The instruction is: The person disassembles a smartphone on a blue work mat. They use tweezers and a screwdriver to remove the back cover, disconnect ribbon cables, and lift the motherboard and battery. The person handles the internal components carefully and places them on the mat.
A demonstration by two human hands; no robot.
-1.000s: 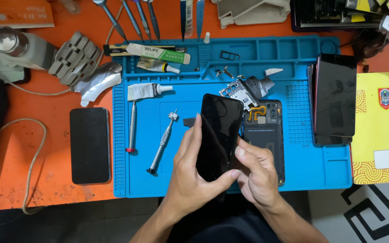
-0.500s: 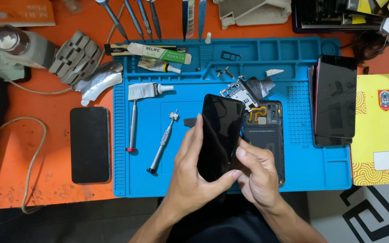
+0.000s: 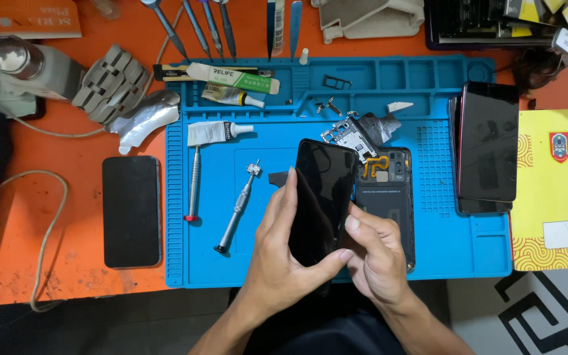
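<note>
On the orange counter [image 3: 47, 197] at far left, a black phone [image 3: 131, 211] lies flat beside a pale cable [image 3: 41, 250]. On the blue mat [image 3: 468, 256] to its right lie two screwdrivers [image 3: 236, 208] and a white tube [image 3: 215, 132]. Near the middle, the left hand [image 3: 277, 263] grips a black screen panel [image 3: 323, 197], tilted above the mat, fingers on its left edge and thumb under its near end. The right hand [image 3: 376, 256] pinches the panel's right edge. Just right lies an opened phone body [image 3: 389, 197]; farther right, stacked dark phones [image 3: 488, 148].
</note>
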